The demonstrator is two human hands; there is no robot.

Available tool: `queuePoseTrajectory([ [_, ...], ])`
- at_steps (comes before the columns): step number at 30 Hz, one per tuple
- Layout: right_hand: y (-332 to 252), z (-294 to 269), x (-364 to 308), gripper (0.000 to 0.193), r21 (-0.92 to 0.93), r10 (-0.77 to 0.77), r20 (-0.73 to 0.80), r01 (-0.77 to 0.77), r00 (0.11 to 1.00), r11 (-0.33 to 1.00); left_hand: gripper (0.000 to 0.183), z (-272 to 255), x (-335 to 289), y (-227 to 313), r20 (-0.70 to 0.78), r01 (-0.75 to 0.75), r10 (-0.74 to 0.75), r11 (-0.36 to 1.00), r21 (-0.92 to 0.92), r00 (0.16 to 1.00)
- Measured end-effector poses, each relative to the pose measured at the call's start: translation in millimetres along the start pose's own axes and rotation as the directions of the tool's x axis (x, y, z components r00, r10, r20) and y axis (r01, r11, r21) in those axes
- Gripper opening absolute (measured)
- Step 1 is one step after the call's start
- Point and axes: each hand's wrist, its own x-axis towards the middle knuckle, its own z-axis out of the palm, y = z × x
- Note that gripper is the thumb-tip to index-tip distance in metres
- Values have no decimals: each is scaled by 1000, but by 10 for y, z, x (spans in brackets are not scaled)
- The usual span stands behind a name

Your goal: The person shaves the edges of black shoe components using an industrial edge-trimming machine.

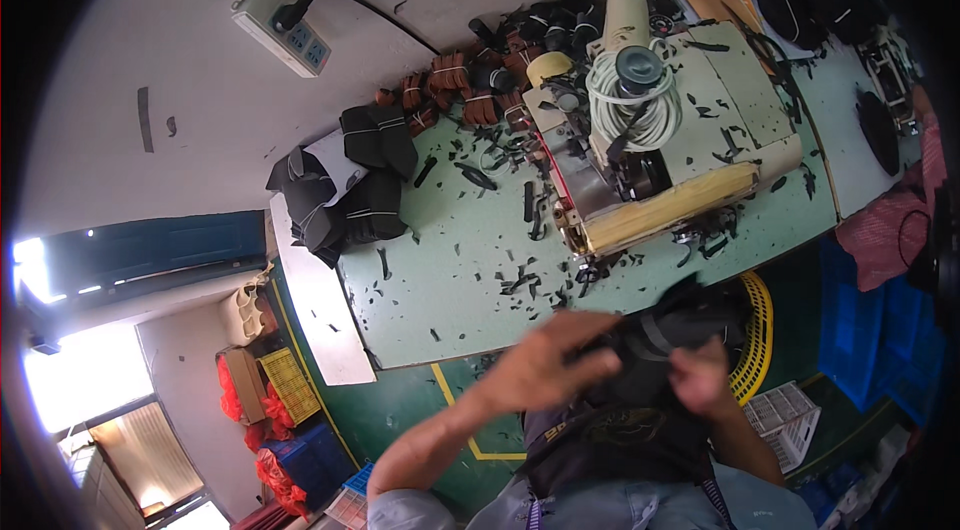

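Over my lap lies a bundle of black flat pieces (pixel 640 358) with a thin grey band across it. My right hand (pixel 703 377) is closed at the bundle's right side, its fingers curled against the black material. To the left of the bundle is my left hand (pixel 540 367), blurred by motion. Its thumb and fingers are spread apart, and nothing shows between them. A dark apron (pixel 570 445) covers my front below both hands.
A cream sewing-type machine (pixel 720 90) with coiled white cord (pixel 632 110) stands on a green table (pixel 440 305) strewn with black scraps. Banded black bundles (pixel 375 210) and brown bundles (pixel 450 75) line its back. A yellow round basket (pixel 757 335) and blue crates (pixel 855 320) stand right.
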Motion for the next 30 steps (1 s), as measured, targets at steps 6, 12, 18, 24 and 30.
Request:
queuePoseTrajectory([
  [6, -313, -1296, -436, 47, 26, -176, -484, 216, 857, 976, 23, -1424, 424, -1115, -710, 433, -85, 840, 326, 699],
  [12, 90, -1939, -680, 54, -145, -13, -947, -390, 322, 909, 53, -2255, 1072, -1573, -854, 750, 13, 472, 464, 520],
  [18, 265, -373, 60, 15, -853, -354, -158, 53, 922, 520, 38, -2382, 1221, -2022, -861, 836, 85, 207, 508, 502],
  [24, 521, 653, 720, 23, -712, -465, 469, 633, 751, 304, 44, -1757, 254, -1678, -717, 480, 153, 647, 593, 680],
  [30, 725, 1000, 940, 28, -741, -465, 519, 648, 718, 174, 35, -49, -352, -701, -592, 479, -258, 841, 252, 764],
])
